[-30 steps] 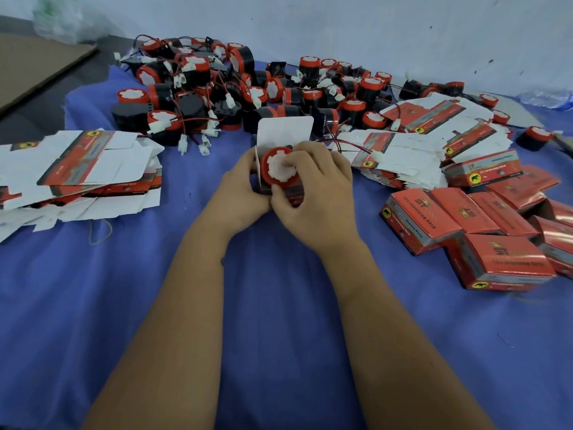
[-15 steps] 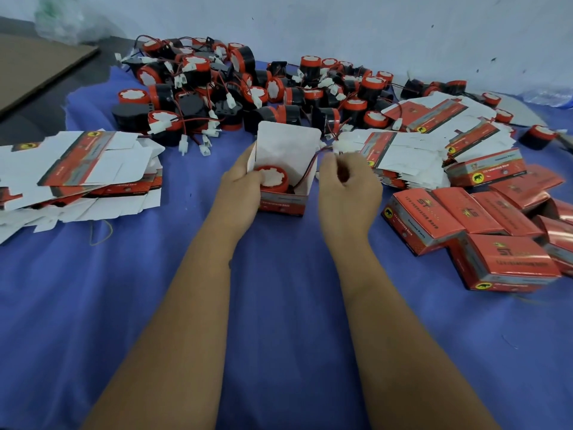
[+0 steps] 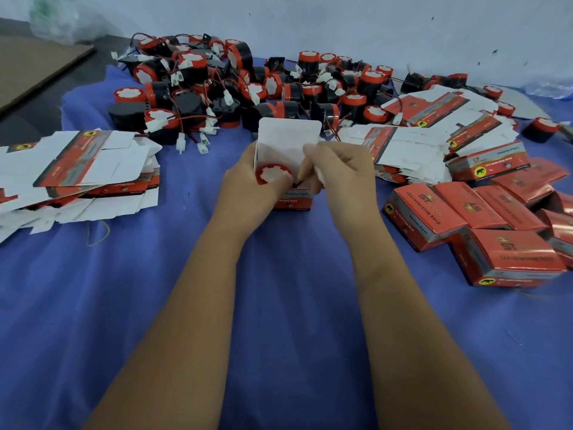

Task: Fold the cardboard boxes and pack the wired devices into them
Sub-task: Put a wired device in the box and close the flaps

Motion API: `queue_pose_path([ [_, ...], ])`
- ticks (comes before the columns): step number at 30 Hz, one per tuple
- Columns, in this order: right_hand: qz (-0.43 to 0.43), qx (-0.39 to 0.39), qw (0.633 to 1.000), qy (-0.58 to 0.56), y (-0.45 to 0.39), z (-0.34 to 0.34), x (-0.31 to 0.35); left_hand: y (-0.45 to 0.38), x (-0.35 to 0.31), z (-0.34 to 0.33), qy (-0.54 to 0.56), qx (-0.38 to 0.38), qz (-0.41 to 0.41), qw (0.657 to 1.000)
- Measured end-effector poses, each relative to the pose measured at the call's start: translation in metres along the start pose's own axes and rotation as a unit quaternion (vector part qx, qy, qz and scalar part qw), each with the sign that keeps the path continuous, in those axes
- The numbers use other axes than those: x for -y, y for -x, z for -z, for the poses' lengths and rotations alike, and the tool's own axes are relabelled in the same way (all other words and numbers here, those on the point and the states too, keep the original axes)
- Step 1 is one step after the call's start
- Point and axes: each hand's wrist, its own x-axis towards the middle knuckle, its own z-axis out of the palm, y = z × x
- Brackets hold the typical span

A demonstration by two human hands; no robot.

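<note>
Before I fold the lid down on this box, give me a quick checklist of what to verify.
1. Device seated in the open box: ok, its red face sits inside the opening.
2. Lid flap free to fold: ok, it stands upright behind the device.
3. Box steadied: ok, left hand grips its left side.
4. Wire and connector tucked in: not ok, right hand pinches something white at the box's right edge.
5. Side flaps folded in: cannot tell, both hands hide them.
</note>
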Motion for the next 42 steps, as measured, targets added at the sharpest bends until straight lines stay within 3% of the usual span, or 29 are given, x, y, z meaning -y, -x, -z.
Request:
queue_pose_path([
  [4,0.006,0.094,0.991,0.098,0.002,-0.004,0.005,-0.004,0.0,-0.002,0.001,-0.025,0.001,1.0],
  [7,-0.002,0.137,0.985,0.102,0.004,-0.006,0.008,-0.008,0.0,-0.003,0.005,-0.033,0.013,0.999],
  [12,0.048,0.012,0.985,0.168,-0.001,-0.01,0.006,-0.004,0.002,-0.003,0.035,-0.026,0.015,0.999],
  [16,0.014,-0.011,0.985,0.171,-0.005,-0.011,-0.011,-0.001,0.0,-0.003,0.024,-0.004,-0.006,1.0],
  [22,0.107,-0.087,0.926,0.353,-0.005,-0.005,-0.032,0.001,-0.003,-0.005,-0.038,-0.019,-0.002,0.999],
  [25,0.138,-0.106,0.908,0.381,-0.004,-0.002,-0.032,0.002,-0.003,-0.005,-0.05,-0.032,0.003,0.998],
  [35,0.103,-0.085,0.949,0.285,-0.006,0.006,-0.029,0.003,-0.007,-0.005,-0.04,-0.031,0.015,0.999],
  [38,0.11,-0.067,0.942,0.311,-0.006,0.007,-0.032,0.001,-0.005,-0.004,-0.037,-0.029,0.015,0.999],
  [42,0.11,0.014,0.925,0.363,-0.005,0.008,-0.04,0.001,-0.001,-0.004,-0.035,-0.029,0.011,0.999],
])
